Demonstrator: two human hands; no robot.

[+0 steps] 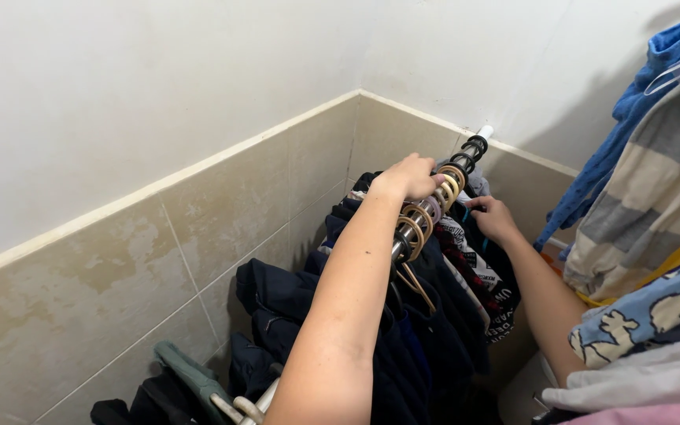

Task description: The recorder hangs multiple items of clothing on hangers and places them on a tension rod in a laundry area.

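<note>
item: left hand [408, 176]; reaches up from 6 o'clock along the rail, fingers curled down over the tops of the hanger hooks [426, 214], resting on them; whether they actually grip a hook cannot be told.
item: right hand [494, 217]; at 3 o'clock of the left hand, just below the rail; fingers bent and pinched into the dark garments [478, 271] near the far end, apparently holding a fold of cloth, though the exact hold is partly hidden.
item: clothes rail [478, 140]; pale metal tube with a white end cap, running from 7 o'clock up towards 1 o'clock into the room corner; crowded with tan and black hanger hooks set close together.
item: dark garments; navy and black pieces hung tight along the rail, one with white lettering and a red pattern, directly under both hands.
item: tiled wall [159, 260]; beige tiles at 9 o'clock, white plaster above, just beside the hanging clothes.
item: blue garment [631, 118]; hangs at 2 o'clock, well apart from the hands.
item: striped garment [655, 189]; grey and cream bands, at 3 o'clock, below the blue one.
item: printed cloth [655, 307]; light blue with pale animal shapes, at 4 o'clock, touching the right forearm.
</note>
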